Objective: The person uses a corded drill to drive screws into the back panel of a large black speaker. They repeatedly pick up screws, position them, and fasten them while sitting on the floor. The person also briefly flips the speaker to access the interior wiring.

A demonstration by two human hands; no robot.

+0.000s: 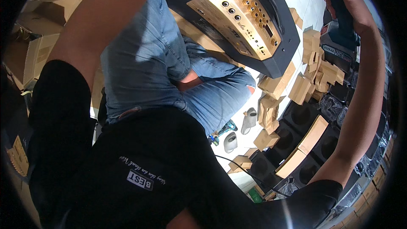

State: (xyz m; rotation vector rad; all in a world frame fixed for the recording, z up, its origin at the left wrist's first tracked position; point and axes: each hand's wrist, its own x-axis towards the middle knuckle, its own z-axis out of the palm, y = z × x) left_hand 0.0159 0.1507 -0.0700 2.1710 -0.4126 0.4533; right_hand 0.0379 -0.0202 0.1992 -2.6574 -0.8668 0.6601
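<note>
Up at the top right, my right hand (345, 0) is wrapped around the grip of a teal and black cordless drill (339, 38), battery pack hanging toward me. My left arm (110, 17) reaches up past the top edge, so the left hand is out of sight. Between my arms, in front of my crossed legs, lies a black speaker cabinet (285, 17). Its gold control panel (220, 12) carries rows of knobs and round sockets. A black handle (265, 0) runs along the cabinet beside the knobs. Where the drill's tip points is cut off.
Folded cardboard pieces (311, 46) lie scattered to the right. Beyond them stand black speaker boxes (299, 114), with a long cardboard strip (311, 133) on top. Grey slippers (249, 121) and another teal power tool (229, 126) rest on the floor by my knee. Open cartons (40, 55) stand left.
</note>
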